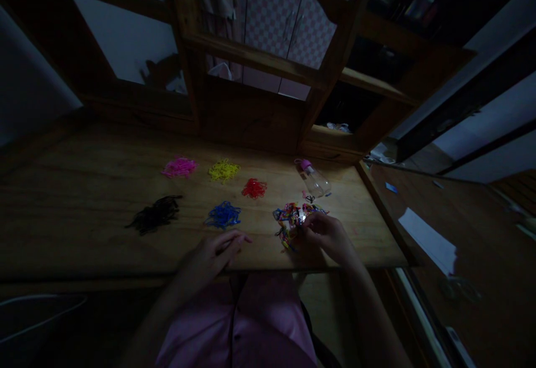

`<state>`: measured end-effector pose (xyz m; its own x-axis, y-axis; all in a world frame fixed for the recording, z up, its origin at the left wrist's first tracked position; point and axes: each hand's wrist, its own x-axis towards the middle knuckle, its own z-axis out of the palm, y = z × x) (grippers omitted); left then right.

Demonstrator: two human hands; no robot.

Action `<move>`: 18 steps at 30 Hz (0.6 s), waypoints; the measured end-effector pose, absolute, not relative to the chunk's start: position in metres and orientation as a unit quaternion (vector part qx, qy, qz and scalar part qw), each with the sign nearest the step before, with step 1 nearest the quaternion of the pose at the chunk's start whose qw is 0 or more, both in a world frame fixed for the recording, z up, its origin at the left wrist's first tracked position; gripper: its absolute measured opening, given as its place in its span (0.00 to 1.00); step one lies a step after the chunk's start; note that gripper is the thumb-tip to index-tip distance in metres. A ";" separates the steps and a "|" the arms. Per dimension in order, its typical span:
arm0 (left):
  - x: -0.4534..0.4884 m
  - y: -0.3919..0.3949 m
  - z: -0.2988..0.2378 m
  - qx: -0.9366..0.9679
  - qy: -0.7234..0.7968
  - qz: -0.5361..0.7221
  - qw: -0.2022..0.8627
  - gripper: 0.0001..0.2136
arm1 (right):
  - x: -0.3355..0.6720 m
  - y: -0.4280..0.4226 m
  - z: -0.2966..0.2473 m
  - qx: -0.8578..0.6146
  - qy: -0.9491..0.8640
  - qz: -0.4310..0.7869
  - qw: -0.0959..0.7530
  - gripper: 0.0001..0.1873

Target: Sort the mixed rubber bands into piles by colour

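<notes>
A mixed pile of many-coloured rubber bands (293,217) lies near the front right of a wooden desk (84,189). My right hand (326,234) rests at that pile with its fingers curled in among the bands. My left hand (218,253) lies flat on the desk's front edge, fingers stretched out, holding nothing, just below the blue band pile (223,214). Sorted piles sit farther back: pink (179,167), yellow (224,170), red (253,188) and black (156,213).
A small clear bottle with a pink cap (314,178) lies behind the mixed pile. A wooden hutch frame (251,61) rises at the desk's back. To the right the floor holds a white sheet of paper (429,242). The scene is dim.
</notes>
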<state>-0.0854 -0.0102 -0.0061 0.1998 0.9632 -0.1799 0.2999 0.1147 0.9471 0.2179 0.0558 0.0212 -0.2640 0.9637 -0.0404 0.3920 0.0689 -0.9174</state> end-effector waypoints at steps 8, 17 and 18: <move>-0.038 -0.015 0.013 0.409 0.494 0.472 0.605 0.16 | 0.206 0.047 0.026 -0.536 -0.513 0.532 0.408 0.14; 0.015 -0.014 0.020 0.144 0.268 0.531 0.791 0.11 | 0.180 0.007 0.061 -0.465 -0.601 0.528 0.380 0.11; 0.014 -0.014 0.022 0.147 0.272 0.538 0.784 0.11 | 0.181 0.004 0.063 -0.468 -0.608 0.514 0.384 0.11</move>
<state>0.0138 -0.0142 0.0223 0.2733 0.9239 -0.2680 -0.7635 0.3778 0.5238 0.1807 0.0041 0.0629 -0.2670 0.9636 -0.0150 0.1747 0.0331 -0.9841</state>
